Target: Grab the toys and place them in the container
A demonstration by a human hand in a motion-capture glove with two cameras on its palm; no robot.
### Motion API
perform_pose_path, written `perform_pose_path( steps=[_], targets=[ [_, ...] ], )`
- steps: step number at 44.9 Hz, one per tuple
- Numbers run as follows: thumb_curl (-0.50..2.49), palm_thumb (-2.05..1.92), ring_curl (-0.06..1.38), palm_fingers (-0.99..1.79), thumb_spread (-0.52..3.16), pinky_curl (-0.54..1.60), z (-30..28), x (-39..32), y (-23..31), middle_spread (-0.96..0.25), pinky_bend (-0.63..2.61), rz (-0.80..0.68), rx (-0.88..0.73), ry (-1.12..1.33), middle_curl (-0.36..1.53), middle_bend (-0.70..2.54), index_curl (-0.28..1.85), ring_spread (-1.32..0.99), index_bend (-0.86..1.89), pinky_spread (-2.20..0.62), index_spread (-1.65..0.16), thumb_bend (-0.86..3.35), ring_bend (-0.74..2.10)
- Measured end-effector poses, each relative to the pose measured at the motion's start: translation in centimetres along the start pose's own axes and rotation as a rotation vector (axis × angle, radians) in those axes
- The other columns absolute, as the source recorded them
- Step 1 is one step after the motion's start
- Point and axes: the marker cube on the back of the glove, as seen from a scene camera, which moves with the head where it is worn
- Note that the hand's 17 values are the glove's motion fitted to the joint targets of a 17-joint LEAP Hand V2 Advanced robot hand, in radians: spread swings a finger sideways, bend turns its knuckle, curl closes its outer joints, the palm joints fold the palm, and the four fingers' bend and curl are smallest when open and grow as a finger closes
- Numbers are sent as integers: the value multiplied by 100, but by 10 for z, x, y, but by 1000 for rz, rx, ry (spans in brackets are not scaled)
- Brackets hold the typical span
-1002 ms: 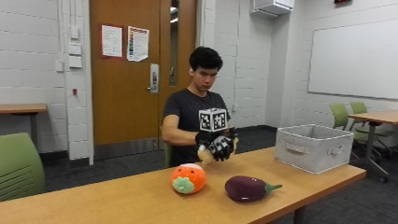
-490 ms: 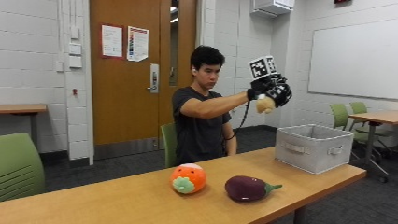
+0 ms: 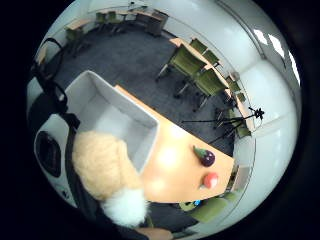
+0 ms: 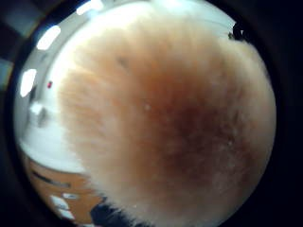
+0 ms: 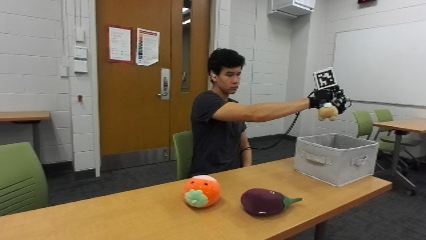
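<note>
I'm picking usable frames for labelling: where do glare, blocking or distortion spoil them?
Thumb side palm view: the tan plush toy fills it, blurred. Little finger side palm view: glare on the table, strongly curved room lines. Outside view: evenly lit, container clear.

Right arm stretched out level; gloved right hand point(image 5: 327, 100) raised, fingers curled closed.

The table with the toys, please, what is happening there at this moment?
A person sits behind the wooden table and holds a tan plush toy in the gloved right hand, arm stretched out high above the grey container. The palm view looks down into the container, and no toy shows in the part that is visible. Two toys lie on the table, not yet picked up: an orange plush toy and a purple eggplant toy beside it.
</note>
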Motion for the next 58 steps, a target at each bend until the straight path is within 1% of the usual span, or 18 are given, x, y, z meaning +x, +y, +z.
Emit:
perform_pose_path(
  steps=[3, 5, 8, 10, 12, 13, 14, 15, 16, 17, 18, 22, 25, 29, 36, 46, 52, 58],
  targets=[
    [82, 70, 46, 104, 72, 39, 4, 44, 1, -40, 87, -78, -14, 42, 65, 68, 58, -46, 11, -49, -45, 13, 104],
    [83, 70, 47, 104, 72, 38, 7, 67, -1, -40, 86, -63, -16, 31, 66, 69, 59, -46, 12, -49, -45, 13, 104],
    [84, 70, 47, 103, 72, 38, 12, 69, -4, -40, 87, -24, -21, -6, 67, 69, 59, -46, 12, -48, -45, 12, 105],
    [86, 70, 47, 103, 72, 38, 16, 69, -4, -40, 87, -39, -49, -22, 67, 69, 59, -46, 11, -48, -46, 12, 105],
    [85, 66, 47, 92, 74, 40, 22, 72, -1, -40, 91, -73, -95, -3, 67, 67, 57, -46, 4, -47, -44, 9, 105],
    [83, 62, 47, 85, 79, 41, 24, 74, 0, -40, 96, -77, -112, 12, 66, 64, 55, -46, 0, -46, -43, 6, 106],
    [77, 52, 47, 52, 90, 41, 26, 77, 0, -37, 96, -73, -121, 27, 63, 55, 51, -45, -8, -41, -40, 1, 106],
    [75, 50, 50, 48, 94, 45, 27, 79, 0, -36, 99, -69, -124, 43, 65, 56, 53, -44, -3, -39, -39, 0, 109],
    [71, 41, 49, 17, 96, 46, 27, 80, 1, -31, 101, -70, -122, 61, 62, 47, 52, -39, -4, -36, -37, -7, 103],
    [68, 32, 50, -2, 96, 48, 28, 77, 1, -27, 103, -75, -117, 75, 62, 43, 53, -34, 0, -31, -35, -11, 99],
    [65, 26, 50, -8, 97, 49, 28, 68, 1, -25, 105, -75, -111, 77, 62, 42, 52, -31, 3, -28, -34, -12, 96],
    [58, 16, 41, -6, 102, 43, 28, 3, -3, -18, 106, -18, -83, 20, 57, 38, 42, -26, 4, -21, -32, -8, 88],
    [54, 11, 38, -5, 105, 41, 19, 8, 0, -14, 107, 3, -70, 42, 55, 37, 38, -22, 6, -17, -30, -6, 87],
    [50, 7, 36, -3, 107, 39, 4, 51, 11, -12, 105, 55, -58, 138, 54, 38, 36, -20, 11, -14, -30, -5, 86],
    [44, 2, 35, 1, 108, 37, -24, 124, 45, -9, 102, -1, -45, 129, 53, 39, 35, -19, 16, -12, -31, -4, 85],
    [38, -4, 32, 9, 105, 34, -47, 271, 104, -9, 94, 342, -39, 243, 52, 41, 38, -22, 21, -11, -33, -5, 81],
    [35, -5, 31, 11, 103, 33, -48, 344, 141, -10, 90, 426, -43, 257, 52, 42, 39, -25, 20, -12, -34, -6, 79],
    [33, -6, 30, 14, 100, 32, -30, 405, 176, -10, 86, 513, -73, 247, 51, 42, 41, -27, 21, -12, -35, -6, 77]
  ],
)
